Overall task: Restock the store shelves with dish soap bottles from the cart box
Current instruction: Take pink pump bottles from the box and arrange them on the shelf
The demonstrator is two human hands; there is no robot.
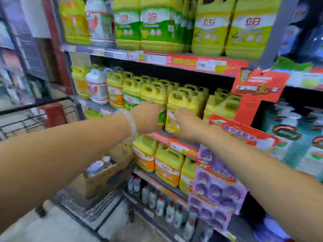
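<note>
Both hands seat 1 yellow dish soap bottle (181, 110) at the middle shelf (174, 144) front edge. Right hand (187, 126) wraps its base; left hand (148, 117) presses its left side, fingers hidden. Push it back squarely, label forward. Cart box (104, 175) sits lower left.

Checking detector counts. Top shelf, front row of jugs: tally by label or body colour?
Orange-label jug: 1
White jug: 1
Green-label jugs: 2
Lime-label jugs: 2
Total: 6
A sliver of another jug between the green and lime ones is mostly hidden and is not counted.
</note>
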